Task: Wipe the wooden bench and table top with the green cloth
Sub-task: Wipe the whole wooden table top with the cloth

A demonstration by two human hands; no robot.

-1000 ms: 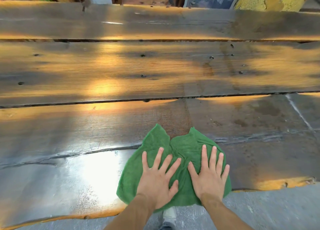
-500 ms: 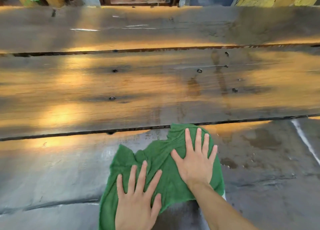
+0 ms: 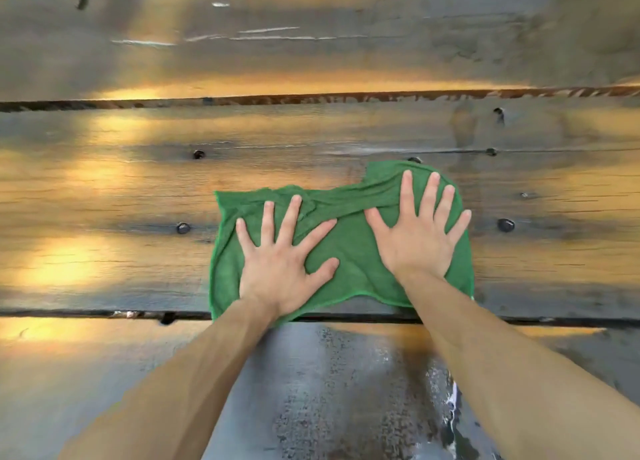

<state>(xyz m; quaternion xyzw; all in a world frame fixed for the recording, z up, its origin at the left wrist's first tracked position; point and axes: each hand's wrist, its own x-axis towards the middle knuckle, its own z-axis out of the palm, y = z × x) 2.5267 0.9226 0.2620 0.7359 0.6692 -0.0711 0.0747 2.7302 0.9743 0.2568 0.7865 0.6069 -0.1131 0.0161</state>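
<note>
Here, cloth (image 3: 349,248) lies on middle plank (image 3: 104,200), near edge at the gap | left hand (image 3: 277,269), right hand (image 3: 415,241) flat, fingers spread | I judge it soft, light, bunches readily | best held by palm pressure, not pinched.

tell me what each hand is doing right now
Left hand: open, fingers spread, pressed flat on the cloth.
Right hand: open, fingers spread, flat on the same cloth.

Left hand (image 3: 277,269), right hand (image 3: 417,241) flat, splayed
</note>
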